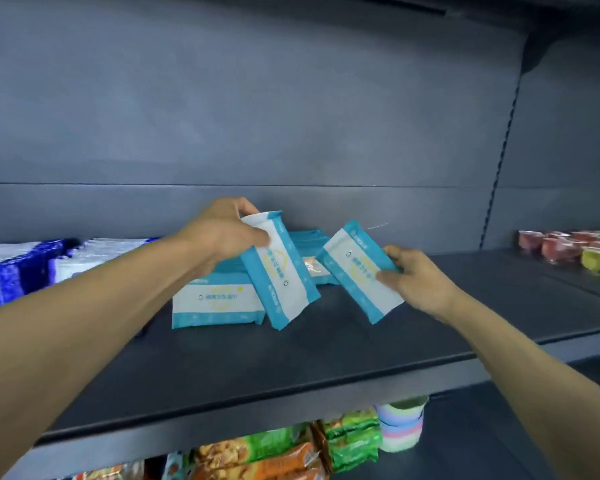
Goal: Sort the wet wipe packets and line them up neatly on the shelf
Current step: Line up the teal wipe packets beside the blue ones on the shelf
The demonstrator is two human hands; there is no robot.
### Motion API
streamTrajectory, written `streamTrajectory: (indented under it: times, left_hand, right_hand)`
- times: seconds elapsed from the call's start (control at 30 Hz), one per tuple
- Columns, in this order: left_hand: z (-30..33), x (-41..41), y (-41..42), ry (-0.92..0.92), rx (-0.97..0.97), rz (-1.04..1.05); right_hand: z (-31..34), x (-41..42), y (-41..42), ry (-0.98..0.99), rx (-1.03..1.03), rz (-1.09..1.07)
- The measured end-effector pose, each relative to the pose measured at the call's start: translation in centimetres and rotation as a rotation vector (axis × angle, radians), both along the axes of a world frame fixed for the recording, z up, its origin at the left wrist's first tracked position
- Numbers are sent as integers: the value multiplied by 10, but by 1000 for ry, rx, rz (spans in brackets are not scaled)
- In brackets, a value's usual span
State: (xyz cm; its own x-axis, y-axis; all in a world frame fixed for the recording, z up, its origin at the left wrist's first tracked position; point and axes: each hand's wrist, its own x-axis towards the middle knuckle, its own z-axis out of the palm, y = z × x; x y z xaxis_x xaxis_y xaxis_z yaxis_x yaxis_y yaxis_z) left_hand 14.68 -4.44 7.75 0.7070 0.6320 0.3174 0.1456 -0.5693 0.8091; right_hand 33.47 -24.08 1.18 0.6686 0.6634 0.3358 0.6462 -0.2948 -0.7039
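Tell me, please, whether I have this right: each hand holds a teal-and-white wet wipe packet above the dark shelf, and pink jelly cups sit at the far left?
Nearly: the head view shows the pink jelly cups at the far right, not the left. Each hand, left hand and right hand, does hold a teal-and-white wet wipe packet above the dark shelf.

A dark grey metal shelf (291, 355) runs across the view, its front lip angled from lower left to upper right. Behind it rises a flat grey-blue back panel (257, 98) with a thin horizontal seam. At the right, a slotted metal upright (503, 161) climbs toward a dark bracket under the shelf above. Blue and white plastic packs (21, 268) lie at the far left. Red and yellow-green sealed cups (568, 252) sit at the far right. Below the shelf are green and orange snack bags (291, 448) and a stack of pastel cups (400, 427). Lighting is dim and cool.
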Motion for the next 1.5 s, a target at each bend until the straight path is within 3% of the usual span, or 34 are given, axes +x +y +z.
streamTrajectory:
  times: [0.17,0.47,0.67,0.87,1.13,1.23,1.3,1.4,1.5]
  left_hand:
    - [21,6,17,16,-8,43]
    - [33,14,40,14,53,92]
    - [31,21,46,50,124,97]
    - [28,23,45,76,229,39]
    - [32,39,32,165,353,-72]
    - [32,48,28,206,381,-133]
    - [32,57,23,251,421,-170]
    - [30,72,14,309,496,-215]
    - [26,88,4,336,566,-240]
  right_hand:
    - [14,28,39,-224,-165,27]
    - [4,47,99,-315,-339,211]
    - [-11,51,121,-546,-351,41]
    - [-16,54,125,-589,-239,-33]
    - [-27,54,118,-717,-242,-154]
    - [-19,50,112,-595,-60,-120]
    - [-3,43,104,-292,92,-10]
    - [24,26,83,243,173,329]
    - [33,15,71,269,92,449]
